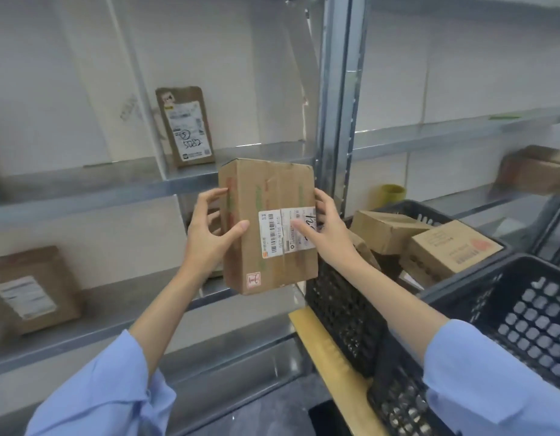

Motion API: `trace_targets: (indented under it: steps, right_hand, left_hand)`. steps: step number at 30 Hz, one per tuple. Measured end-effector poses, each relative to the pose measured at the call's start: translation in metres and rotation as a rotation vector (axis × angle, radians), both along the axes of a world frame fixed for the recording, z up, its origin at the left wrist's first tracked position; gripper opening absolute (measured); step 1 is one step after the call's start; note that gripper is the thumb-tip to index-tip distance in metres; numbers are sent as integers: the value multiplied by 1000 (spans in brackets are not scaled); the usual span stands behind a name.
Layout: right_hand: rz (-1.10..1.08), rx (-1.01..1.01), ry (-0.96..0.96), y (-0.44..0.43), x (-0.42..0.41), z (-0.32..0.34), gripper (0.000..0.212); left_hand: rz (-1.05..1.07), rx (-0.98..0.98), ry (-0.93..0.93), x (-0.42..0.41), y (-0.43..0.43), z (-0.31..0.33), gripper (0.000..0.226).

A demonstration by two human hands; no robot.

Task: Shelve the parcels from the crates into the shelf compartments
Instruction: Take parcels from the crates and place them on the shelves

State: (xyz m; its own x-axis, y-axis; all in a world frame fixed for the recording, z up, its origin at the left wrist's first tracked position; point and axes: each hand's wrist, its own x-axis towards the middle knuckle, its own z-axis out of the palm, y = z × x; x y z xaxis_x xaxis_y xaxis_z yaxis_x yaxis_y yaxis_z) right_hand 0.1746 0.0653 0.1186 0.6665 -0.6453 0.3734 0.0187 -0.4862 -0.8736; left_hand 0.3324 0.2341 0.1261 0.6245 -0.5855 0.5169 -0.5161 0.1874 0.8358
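Two light blue sleeves, the left sleeve [109, 401] and the right sleeve [498, 382], come up from the bottom edge. Beyond them the left hand [209, 228] and right hand [327, 228] hold a brown cardboard box [266, 184] upright in front of the metal shelf [83, 196]. On each side the fingers curl round an edge and the thumb presses the front face.

At four o'clock of the box two black crates sit on a yellowish bench [329, 347]. The far crate [344, 316] holds two cardboard parcels, one plain [385, 229] and one with red print [448, 250]. The near crate [523, 309] is at the right edge. The shelf's upright post [338, 121] rises just behind the box at one o'clock.

At eleven o'clock a flat brown parcel [186, 127] stands on the upper shelf. A blurred parcel [33, 287] lies at eight o'clock on the lower shelf, and another [533, 171] at three o'clock.

The box's white label [285, 231] carries barcodes and print too small to read. A red-bordered sticker [252, 280] bears a handwritten mark. The standing parcel's label shows a circled "5" and handwritten digits.
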Motion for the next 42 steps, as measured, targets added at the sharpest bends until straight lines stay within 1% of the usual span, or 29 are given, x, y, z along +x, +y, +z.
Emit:
trace_targets:
  steps: [5, 10, 13, 18, 20, 23, 27, 30, 32, 33, 35, 37, 40, 42]
  right_hand:
    - [80, -43, -12, 36, 41, -2, 82]
    - [163, -88, -47, 74, 71, 0, 89]
    - [215, -131, -40, 101, 87, 0, 98]
    - [293, -116, -2, 159, 107, 1, 109]
    - [327, -123, 6, 186, 113, 1, 110]
    - [382, -128, -2, 222, 121, 3, 110]
    - [392, -139, -47, 262, 127, 4, 108]
    - [415, -60, -104, 288, 126, 7, 90]
    - [426, -51, -128, 303, 125, 7, 82]
    - [424, -53, -132, 309, 124, 7, 84]
    - [406, -53, -119, 320, 123, 7, 95]
    - [390, -46, -103, 328, 121, 7, 101]
    - [388, -25, -122, 336, 117, 9, 96]
    - [400, 25, -141, 341, 113, 10, 93]
  left_hand:
    - [80, 33, -4, 21, 56, 4, 69]
    - [130, 147, 0, 31, 115, -2, 73]
    - [150, 222, -15, 34, 155, -5, 84]
    - [145, 393, -32, 40, 228, -14, 106]
    - [172, 391, -50, 41, 260, -17, 109]
    - [271, 291, -49, 38, 305, -18, 102]
    - [367, 219, -20, 32, 354, -19, 81]
    - [396, 159, 9, 26, 381, -21, 66]
    - [415, 124, 20, 20, 395, -24, 61]
    - [420, 117, 26, 16, 401, -25, 60]
    - [415, 115, 40, 11, 413, -28, 60]
    - [386, 138, 37, 5, 424, -29, 65]
    - [345, 233, -1, -3, 437, -26, 77]
    - [322, 292, -33, -8, 445, -25, 84]
